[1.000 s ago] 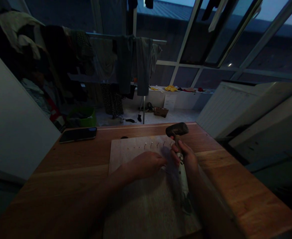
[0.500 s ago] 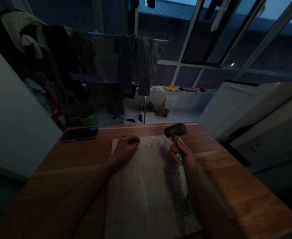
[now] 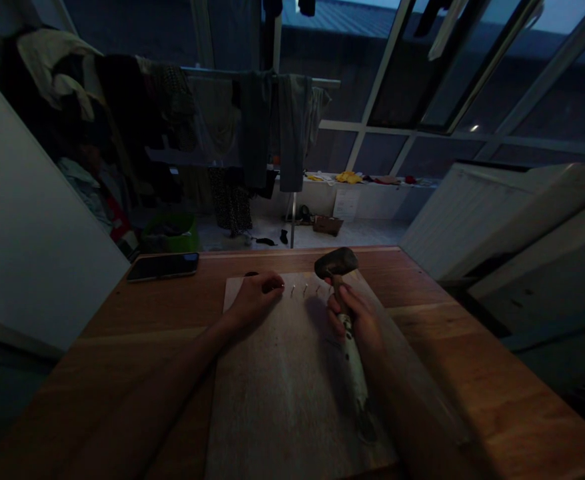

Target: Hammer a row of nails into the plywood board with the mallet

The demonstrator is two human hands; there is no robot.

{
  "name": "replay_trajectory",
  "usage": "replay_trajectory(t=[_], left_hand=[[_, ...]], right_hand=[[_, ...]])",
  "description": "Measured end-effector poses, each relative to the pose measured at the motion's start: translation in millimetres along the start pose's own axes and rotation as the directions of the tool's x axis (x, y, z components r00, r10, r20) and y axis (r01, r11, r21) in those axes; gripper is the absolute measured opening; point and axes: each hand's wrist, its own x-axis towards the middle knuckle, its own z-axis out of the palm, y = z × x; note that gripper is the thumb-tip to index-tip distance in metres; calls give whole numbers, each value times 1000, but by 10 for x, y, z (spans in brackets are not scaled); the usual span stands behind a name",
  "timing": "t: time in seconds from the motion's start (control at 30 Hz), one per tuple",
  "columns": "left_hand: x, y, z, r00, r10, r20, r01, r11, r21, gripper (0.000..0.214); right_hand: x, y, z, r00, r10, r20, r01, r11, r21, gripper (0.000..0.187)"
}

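My right hand (image 3: 358, 313) is wrapped around the pale, dark-spotted handle of a hammer (image 3: 355, 363), close below its dark head, which hangs above the far part of a wooden board (image 3: 272, 393). Thumb and fingertips of my left hand (image 3: 257, 297) are pinched together at the board's far left, with a small glint of a nail (image 3: 283, 287) at their tips. Several thin nails (image 3: 305, 288) stand in a row across the board to the right of that pinch, some leaning. The hammer and right hand hide the row's right end.
The board lies on a brown wooden table (image 3: 137, 347). A phone (image 3: 163, 267) rests at the table's far left corner, and a small dark round thing (image 3: 251, 274) sits behind my left hand. Beyond are a clothes rack (image 3: 317, 83), a green basket (image 3: 188, 235) and a white appliance (image 3: 467, 207).
The hammer in my right hand has shifted left, toward my left hand. My left fingertips have closed in on the leftmost nail. The view has shifted slightly.
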Motion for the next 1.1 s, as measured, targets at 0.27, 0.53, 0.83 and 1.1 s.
replay_trajectory(t=[0.27, 0.53, 0.83, 1.1], left_hand=[[0, 23, 25, 1000, 20, 2, -20, 998, 59, 8], [3, 51, 34, 1000, 7, -16, -6, 999, 37, 23], [17, 29, 30, 999, 26, -37, -24, 999, 46, 30], [3, 13, 40, 999, 27, -25, -25, 997, 75, 30]], right_hand=[[-30, 135, 125, 990, 91, 112, -83, 994, -75, 45], [-57, 217, 279, 971, 126, 205, -91, 981, -170, 39], [-24, 244, 300, 960, 120, 252, -53, 964, -259, 36], [-40, 215, 294, 961, 132, 244, -58, 956, -287, 40]])
